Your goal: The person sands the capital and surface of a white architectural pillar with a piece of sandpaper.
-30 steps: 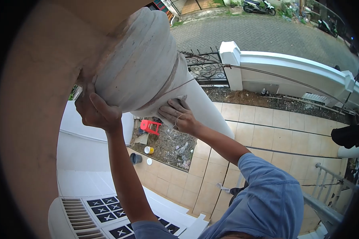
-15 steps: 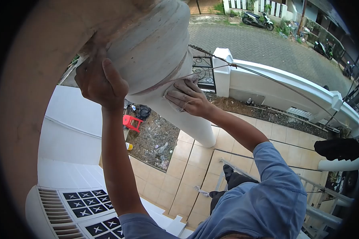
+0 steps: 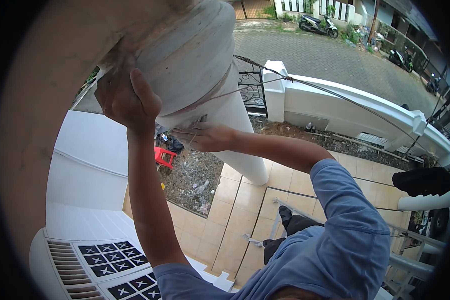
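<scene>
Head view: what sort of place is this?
Outdoors, probably residential premises beside a street: a tiled forecourt lies inside a white boundary wall, with a parked motor scooter beyond it.

The front yard of a home can be seen, outdoors in daylight. The ground is covered with tan tiles (image 3: 237, 196), and a patch of small stones (image 3: 192, 177) is set beside them. The yard is edged by a low white wall (image 3: 310, 104) and a black gate (image 3: 251, 90) with curly bars. A big white pillar (image 3: 231, 111) is seen up close. Past the wall, motorbikes (image 3: 318, 25) are parked along a brick street (image 3: 280, 45).
</scene>
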